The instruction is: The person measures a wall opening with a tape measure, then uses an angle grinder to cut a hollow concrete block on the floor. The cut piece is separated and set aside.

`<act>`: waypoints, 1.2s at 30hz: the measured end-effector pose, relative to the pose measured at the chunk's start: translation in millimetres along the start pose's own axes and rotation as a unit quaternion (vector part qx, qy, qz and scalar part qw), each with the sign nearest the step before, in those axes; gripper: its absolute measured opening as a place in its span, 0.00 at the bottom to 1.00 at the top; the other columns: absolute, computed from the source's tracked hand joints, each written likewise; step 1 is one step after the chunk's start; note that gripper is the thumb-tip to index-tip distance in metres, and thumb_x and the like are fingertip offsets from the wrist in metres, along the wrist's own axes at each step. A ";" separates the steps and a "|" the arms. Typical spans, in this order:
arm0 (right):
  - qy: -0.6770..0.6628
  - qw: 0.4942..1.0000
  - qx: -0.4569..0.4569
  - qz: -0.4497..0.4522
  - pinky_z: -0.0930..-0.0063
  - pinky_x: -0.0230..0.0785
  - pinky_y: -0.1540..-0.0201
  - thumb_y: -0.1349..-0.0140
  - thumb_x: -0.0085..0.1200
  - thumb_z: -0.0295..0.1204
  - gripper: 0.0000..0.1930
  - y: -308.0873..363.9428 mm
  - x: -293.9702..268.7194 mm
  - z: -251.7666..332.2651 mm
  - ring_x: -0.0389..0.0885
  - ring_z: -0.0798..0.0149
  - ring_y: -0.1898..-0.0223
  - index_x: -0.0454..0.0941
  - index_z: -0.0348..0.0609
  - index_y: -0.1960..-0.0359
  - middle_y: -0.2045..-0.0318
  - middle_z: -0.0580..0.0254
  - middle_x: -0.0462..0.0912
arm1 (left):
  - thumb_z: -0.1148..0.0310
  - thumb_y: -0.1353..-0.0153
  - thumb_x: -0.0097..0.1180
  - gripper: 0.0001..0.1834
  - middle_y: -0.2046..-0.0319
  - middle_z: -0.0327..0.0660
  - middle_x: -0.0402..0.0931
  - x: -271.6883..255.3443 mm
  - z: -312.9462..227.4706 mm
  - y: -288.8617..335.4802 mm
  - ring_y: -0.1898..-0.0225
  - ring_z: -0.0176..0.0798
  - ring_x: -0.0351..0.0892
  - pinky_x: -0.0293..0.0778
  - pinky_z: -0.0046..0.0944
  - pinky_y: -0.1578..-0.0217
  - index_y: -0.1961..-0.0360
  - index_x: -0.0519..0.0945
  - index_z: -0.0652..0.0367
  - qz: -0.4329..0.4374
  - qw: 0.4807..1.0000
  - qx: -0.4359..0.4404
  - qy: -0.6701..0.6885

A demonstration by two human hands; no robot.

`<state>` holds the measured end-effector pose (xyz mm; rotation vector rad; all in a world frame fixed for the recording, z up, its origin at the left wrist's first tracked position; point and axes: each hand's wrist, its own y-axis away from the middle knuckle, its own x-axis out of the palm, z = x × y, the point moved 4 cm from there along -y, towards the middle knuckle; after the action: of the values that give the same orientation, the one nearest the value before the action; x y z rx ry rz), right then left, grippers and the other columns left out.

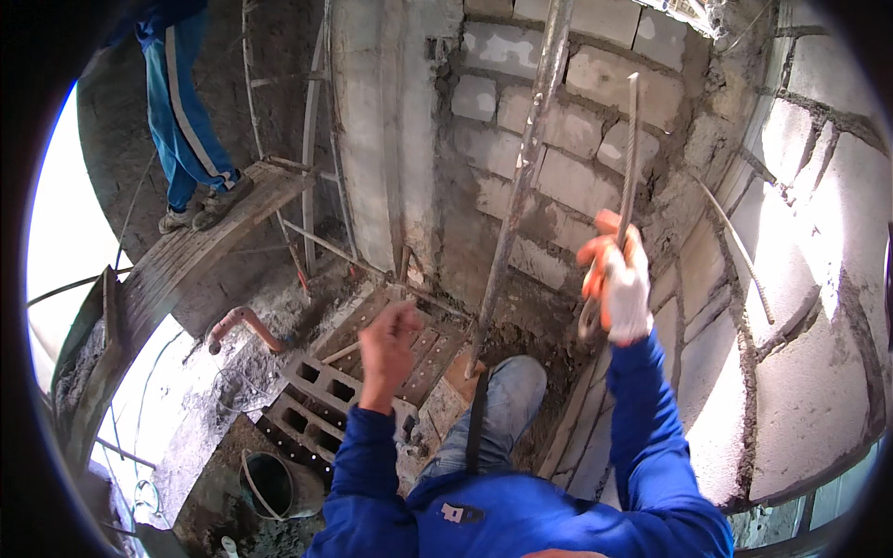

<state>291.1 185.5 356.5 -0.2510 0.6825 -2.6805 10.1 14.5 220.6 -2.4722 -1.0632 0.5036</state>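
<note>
My right hand [617, 277], in an orange and white work glove, is closed around a steel reinforcing bar [630, 158]. The ribbed bar stands nearly upright out of the fist, in front of the block wall [579, 130]. A curved grey piece [588, 319] shows just below the gloved fingers; whether it belongs to the bar is unclear. Bare and raised at centre left, my left hand [389, 349] has its fingers curled together; what they hold, if anything, is hidden. It is above hollow concrete blocks [321, 379]. A thin stick [342, 353] shows beside its wrist.
A slanting metal pole [514, 200] rises between my hands. At right, another bar [738, 242] sticks out by the pale block wall [800, 372]. Another person [186, 121] stands on a wooden plank [186, 251] at left. Below are a bucket [302, 488] and a bent pipe [244, 321].
</note>
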 end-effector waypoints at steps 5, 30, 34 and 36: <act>0.050 0.997 -0.051 -0.039 0.79 0.65 0.83 0.34 0.53 0.30 0.35 -128.9 -5.0 11.8 0.69 0.74 0.86 0.51 0.38 0.28 0.56 0.51 0.83 | 0.74 0.31 0.53 0.11 0.73 0.33 0.77 -80.4 13.3 -15.0 0.69 0.27 0.76 0.71 0.29 0.67 0.51 0.81 0.65 -0.163 0.984 -0.030 0.068; 0.173 0.979 -0.012 0.108 0.73 0.61 0.85 0.40 0.64 0.37 0.15 -341.7 58.1 -18.6 0.74 0.69 0.82 0.78 0.43 0.56 0.70 0.59 0.83 | 0.61 0.25 0.44 0.19 0.71 0.35 0.73 -177.7 32.5 -140.2 0.74 0.29 0.63 0.59 0.31 0.74 0.45 0.78 0.63 -0.119 0.968 0.157 -0.158; 0.162 0.983 -0.022 0.079 0.75 0.68 0.81 0.37 0.61 0.36 0.18 -334.8 62.8 -20.4 0.79 0.69 0.75 0.74 0.39 0.51 0.66 0.60 0.83 | 0.69 0.27 0.41 0.16 0.72 0.42 0.70 -159.6 58.8 -260.9 0.73 0.37 0.68 0.68 0.39 0.69 0.45 0.76 0.63 -0.025 0.956 0.192 -0.221; 0.145 0.983 -0.045 0.102 0.75 0.68 0.81 0.37 0.62 0.35 0.19 -332.1 66.4 -19.4 0.80 0.69 0.74 0.73 0.39 0.50 0.65 0.59 0.82 | 0.69 0.27 0.39 0.17 0.73 0.43 0.70 -137.2 80.8 -332.6 0.73 0.39 0.69 0.68 0.39 0.68 0.45 0.76 0.64 -0.012 0.951 0.209 -0.229</act>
<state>125.2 439.6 508.1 0.1823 0.8641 -2.5138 -316.4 139.3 338.0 -2.0084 -1.0148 1.2025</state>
